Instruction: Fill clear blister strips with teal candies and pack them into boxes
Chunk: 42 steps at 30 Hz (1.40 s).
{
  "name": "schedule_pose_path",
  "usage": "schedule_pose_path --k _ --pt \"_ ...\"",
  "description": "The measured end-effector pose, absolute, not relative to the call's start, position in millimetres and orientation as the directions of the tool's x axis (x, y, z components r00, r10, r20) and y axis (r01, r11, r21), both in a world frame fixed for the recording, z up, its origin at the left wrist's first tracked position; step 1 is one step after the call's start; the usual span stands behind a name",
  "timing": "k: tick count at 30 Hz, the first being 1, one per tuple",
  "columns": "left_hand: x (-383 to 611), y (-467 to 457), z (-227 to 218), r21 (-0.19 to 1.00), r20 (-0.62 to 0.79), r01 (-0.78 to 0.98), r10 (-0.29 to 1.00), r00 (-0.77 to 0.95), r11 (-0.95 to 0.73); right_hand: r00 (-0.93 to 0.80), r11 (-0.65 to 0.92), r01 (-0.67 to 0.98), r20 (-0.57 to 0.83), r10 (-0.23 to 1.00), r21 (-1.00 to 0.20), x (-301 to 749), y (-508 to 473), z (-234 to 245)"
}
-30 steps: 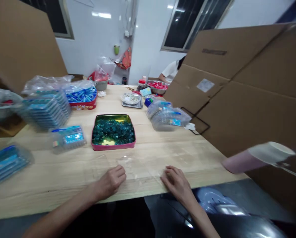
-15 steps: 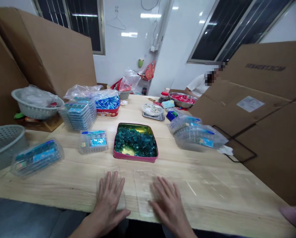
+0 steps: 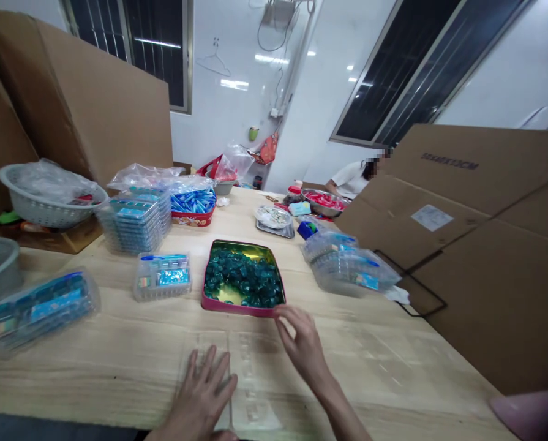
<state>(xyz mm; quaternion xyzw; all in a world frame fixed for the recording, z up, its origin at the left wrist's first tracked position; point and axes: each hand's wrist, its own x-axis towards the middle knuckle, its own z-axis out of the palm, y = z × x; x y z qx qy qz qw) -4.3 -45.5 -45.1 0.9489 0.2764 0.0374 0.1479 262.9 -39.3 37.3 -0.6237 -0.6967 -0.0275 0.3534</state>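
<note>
My left hand [image 3: 204, 389] lies flat, fingers spread, on a clear plastic tray [image 3: 253, 413] at the table's near edge. The tray is see-through, and part of it is under the hand. My right hand [image 3: 301, 340] is raised ahead and to the right, its thumb and fingertips drawn together at the near right corner of a pink-rimmed tin [image 3: 237, 308]. Inside the tin, whose bottom is gold, lie many dark teal, glossy pieces [image 3: 243, 275]. The fingertips touch or nearly touch the rim.
Left of the tin are a filled clear case [image 3: 163, 277], a longer one [image 3: 39, 309] and a stack of cases [image 3: 136, 220]. Filled cases [image 3: 351, 266] lie at the right beside a large cardboard box [image 3: 476, 245]. A red tin of blue pens [image 3: 193, 205] stands behind. A person sits far back.
My right hand has left the clear plastic and moved forward to the tin's corner, its fingers closing. My left hand stays flat on the tray. The view has shifted slightly.
</note>
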Motion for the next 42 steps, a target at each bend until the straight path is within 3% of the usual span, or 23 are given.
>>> schedule_pose_path --k 6,10,12,15,18,20,23,29,37,42 --pt "-1.3 -49.6 -68.2 0.220 0.131 0.503 0.536 0.834 -0.836 0.269 -0.097 0.859 0.282 0.921 -0.504 272.7 59.1 53.7" --pt "-5.2 -49.2 -54.8 0.269 0.262 0.437 0.501 0.825 -0.858 0.312 -0.107 0.793 0.248 0.917 -0.600 270.5 75.4 47.8" --pt "-6.0 -46.6 -35.3 0.373 0.337 0.416 0.539 0.772 -0.829 0.289 -0.071 0.756 0.235 0.928 -0.651 267.2 68.7 45.4" --pt "1.0 -34.4 4.6 0.657 0.350 0.437 0.762 0.545 -0.614 0.216 0.040 0.545 0.186 0.958 -0.838 252.7 49.3 44.6" --pt "19.2 -9.5 38.3 0.933 0.157 0.268 0.942 0.296 -0.240 0.103 0.115 0.247 0.144 0.984 -0.962 227.7 28.6 48.6" --pt "32.6 9.0 49.8 0.999 0.039 0.026 0.970 0.239 -0.047 0.038 0.138 0.204 0.149 0.988 -0.969 211.2 18.4 52.9" --pt "45.8 27.0 53.9 0.964 -0.085 -0.220 0.957 0.279 0.150 -0.018 0.223 0.310 0.229 0.973 -0.924 194.7 10.8 58.3" --pt "47.1 28.1 52.0 0.907 -0.173 -0.345 0.960 0.222 0.243 -0.153 0.433 0.600 0.435 0.887 -0.672 188.1 12.6 61.8" --pt "44.9 39.1 45.5 0.943 -0.073 -0.317 0.994 0.084 0.096 -0.386 0.573 0.783 0.534 0.752 -0.241 177.4 31.6 66.7" --pt "41.7 38.0 55.2 0.964 0.021 -0.266 0.999 0.044 -0.008 -0.378 0.531 0.833 0.546 0.748 -0.151 175.5 54.0 64.8"
